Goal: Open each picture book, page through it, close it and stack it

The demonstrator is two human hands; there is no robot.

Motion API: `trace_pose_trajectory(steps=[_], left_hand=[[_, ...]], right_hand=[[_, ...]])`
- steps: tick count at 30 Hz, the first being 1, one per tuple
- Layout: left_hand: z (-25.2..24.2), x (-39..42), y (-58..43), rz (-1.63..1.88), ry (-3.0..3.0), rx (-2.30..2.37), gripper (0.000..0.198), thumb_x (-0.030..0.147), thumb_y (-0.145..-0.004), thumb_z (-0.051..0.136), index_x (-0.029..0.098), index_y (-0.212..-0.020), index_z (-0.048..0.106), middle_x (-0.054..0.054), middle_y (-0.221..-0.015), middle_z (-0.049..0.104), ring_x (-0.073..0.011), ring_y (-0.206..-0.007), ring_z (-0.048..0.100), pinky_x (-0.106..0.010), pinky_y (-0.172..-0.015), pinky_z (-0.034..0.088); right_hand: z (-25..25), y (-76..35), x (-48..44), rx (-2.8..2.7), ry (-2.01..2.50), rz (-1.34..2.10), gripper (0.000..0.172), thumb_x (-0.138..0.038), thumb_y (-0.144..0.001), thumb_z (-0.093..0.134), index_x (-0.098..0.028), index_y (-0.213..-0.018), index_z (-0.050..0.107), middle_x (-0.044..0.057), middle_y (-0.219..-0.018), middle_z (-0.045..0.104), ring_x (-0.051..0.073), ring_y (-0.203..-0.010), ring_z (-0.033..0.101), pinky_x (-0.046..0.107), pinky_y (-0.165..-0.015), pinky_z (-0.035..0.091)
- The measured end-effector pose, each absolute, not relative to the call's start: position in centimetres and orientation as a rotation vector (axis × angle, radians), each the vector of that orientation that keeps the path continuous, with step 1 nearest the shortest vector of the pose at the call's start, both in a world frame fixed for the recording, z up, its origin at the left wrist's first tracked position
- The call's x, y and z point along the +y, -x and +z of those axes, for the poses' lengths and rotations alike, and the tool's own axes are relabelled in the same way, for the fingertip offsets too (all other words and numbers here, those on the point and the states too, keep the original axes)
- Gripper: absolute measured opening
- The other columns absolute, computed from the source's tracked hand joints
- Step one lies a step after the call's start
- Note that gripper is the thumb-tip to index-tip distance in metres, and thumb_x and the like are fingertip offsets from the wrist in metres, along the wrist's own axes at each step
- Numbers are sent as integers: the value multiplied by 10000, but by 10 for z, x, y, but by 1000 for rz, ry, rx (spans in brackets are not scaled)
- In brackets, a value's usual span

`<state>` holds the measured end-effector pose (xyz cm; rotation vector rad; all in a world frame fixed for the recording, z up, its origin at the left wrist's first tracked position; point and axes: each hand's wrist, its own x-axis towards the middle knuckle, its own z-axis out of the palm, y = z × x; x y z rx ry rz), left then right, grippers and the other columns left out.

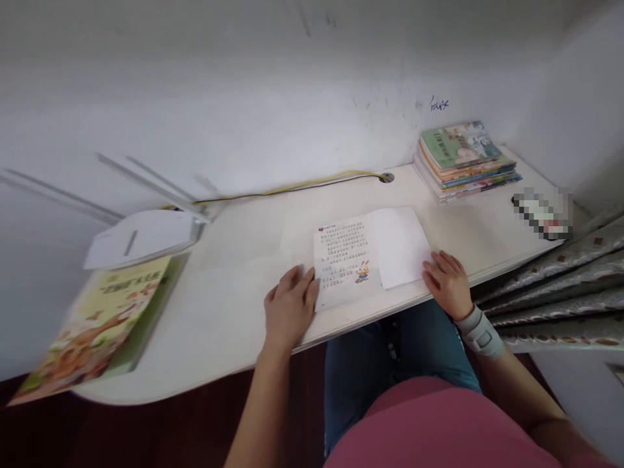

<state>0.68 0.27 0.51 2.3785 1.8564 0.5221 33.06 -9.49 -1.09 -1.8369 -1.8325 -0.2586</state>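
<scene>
An open book (341, 296) lies flat on the white desk in front of me. Its left page has printed lines of text and a small cartoon figure near the bottom. A blank white sheet or page (397, 247) covers the right side. At the book's left edge rests my left hand (291, 304), fingers loosely stretched, the fingertips touching the page edge. My right hand (447, 279), with a grey band on the wrist, lies at the lower right corner, its fingers spread and touching the edge of the white sheet.
A stack of books (463, 159) stands at the back right, with a pixelated phone-like object (542, 216) nearer the curtain (560, 292). Yellow and black cables (292, 188) run along the wall into a desk hole. At left are a white object (141, 237) and an illustrated book (107, 318) overhanging the edge.
</scene>
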Motion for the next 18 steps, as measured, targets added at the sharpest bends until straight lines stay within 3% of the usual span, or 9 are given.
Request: trace_pose_trajectory(steps=[12, 18], left_hand=[[10, 1, -13, 366, -2473, 1879, 514, 487, -922, 353, 233, -1325, 548, -167, -1399, 469, -319, -1254, 463, -519, -1010, 335], [9, 2, -12, 428, -2418, 1881, 478, 407, -946, 292, 225, -1265, 598, -138, -1346, 542, -299, -1224, 500, -504, -992, 355]], right_hand=[[-11, -332, -93, -1838, 1882, -262, 295, -274, -918, 472, -171, -1095, 685, 141, -1240, 617, 263, -1233, 494, 416, -1031, 399], [-11, -332, -93, -1834, 1865, -291, 307, -306, -937, 440, -199, -1106, 672, 123, -1229, 628, 261, -1193, 527, 445, -1005, 419]])
